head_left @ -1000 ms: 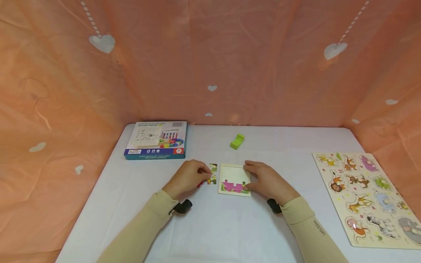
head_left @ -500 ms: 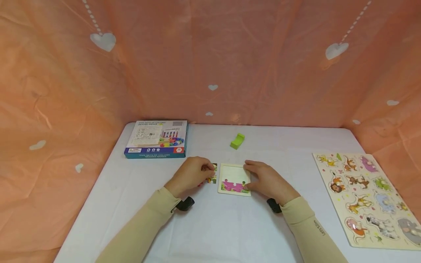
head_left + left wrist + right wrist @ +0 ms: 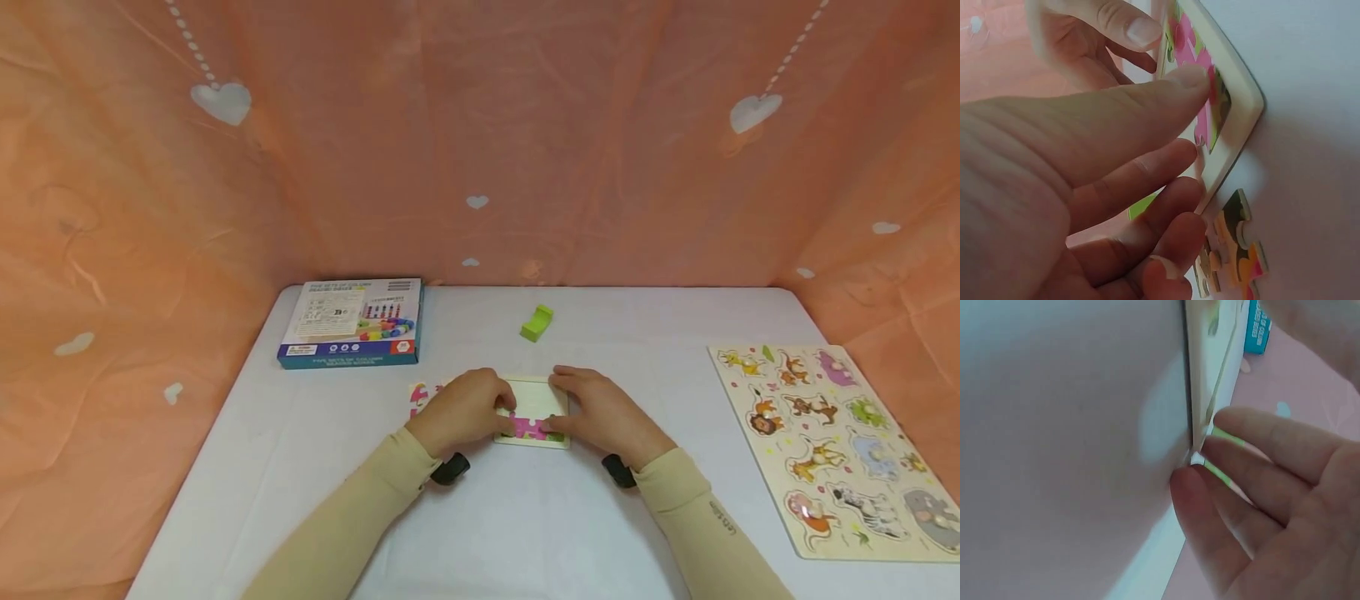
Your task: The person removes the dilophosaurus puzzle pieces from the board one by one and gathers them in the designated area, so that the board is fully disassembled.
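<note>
A square puzzle tray (image 3: 538, 390) lies mid-table with a row of pink and green jigsaw pieces (image 3: 528, 427) along its near side. My left hand (image 3: 467, 406) reaches over the tray's left part. In the left wrist view its thumb rests on a pink piece, index fingertip beside that piece, other fingers loosely bent. My right hand (image 3: 606, 414) holds the tray at its right side, thumb on the near right pieces and fingers at the far right edge. Several loose jigsaw pieces (image 3: 1235, 244) lie left of the tray, partly hidden by my left hand in the head view.
A boxed bead set (image 3: 351, 323) lies at the back left. Beyond the tray sits a small green curved block (image 3: 537, 323). An animal peg puzzle board (image 3: 836, 450) occupies the right side. Orange curtains (image 3: 480, 150) enclose the back and sides.
My left hand has moved right, from the loose pieces to over the tray's near left part. Pink loose pieces now show behind it. My right hand stays at the tray.
</note>
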Demonstrator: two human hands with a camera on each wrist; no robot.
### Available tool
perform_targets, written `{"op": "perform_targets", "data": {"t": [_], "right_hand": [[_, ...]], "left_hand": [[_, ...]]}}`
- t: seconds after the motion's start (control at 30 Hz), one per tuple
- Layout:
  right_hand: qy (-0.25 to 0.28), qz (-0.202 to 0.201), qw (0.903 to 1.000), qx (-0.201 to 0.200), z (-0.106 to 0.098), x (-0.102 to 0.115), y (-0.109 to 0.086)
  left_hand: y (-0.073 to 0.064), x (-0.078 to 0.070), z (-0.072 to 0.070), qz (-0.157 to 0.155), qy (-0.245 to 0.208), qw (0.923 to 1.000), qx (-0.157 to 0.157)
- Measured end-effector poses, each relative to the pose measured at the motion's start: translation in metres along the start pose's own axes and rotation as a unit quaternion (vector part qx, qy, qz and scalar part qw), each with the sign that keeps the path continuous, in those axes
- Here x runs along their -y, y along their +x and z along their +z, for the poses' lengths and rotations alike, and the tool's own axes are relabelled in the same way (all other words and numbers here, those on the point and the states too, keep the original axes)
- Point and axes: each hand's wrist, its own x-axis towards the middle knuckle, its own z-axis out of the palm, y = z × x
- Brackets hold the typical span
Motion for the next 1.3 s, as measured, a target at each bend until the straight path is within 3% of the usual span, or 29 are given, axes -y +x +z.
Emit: {"op": "perform_targets", "data": {"t": [0.27, 0.67, 1.1, 1.3], "right_hand": [[-0.037, -0.009, 0.9990, -0.022, 0.0062, 0.0067, 0.0001], [-0.046, -0.012, 0.9986, -0.023, 0.0078, 0.0071, 0.0014], [-0.047, 0.002, 0.9987, -0.019, 0.0080, 0.0090, 0.0023], [-0.044, 0.009, 0.9989, -0.013, 0.0075, 0.0095, 0.0018]], "left_hand": [[0.0008, 0.0020, 0.0023, 0.000, 0.000, 1.0000, -0.002], [0.0005, 0.0018, 0.0034, -0.006, -0.019, 0.9998, 0.003], [-0.0012, 0.0058, 0.0004, -0.014, -0.120, 0.9927, 0.005], [0.0006, 0.0102, -0.0017, -0.014, -0.127, 0.9917, 0.012]]}}
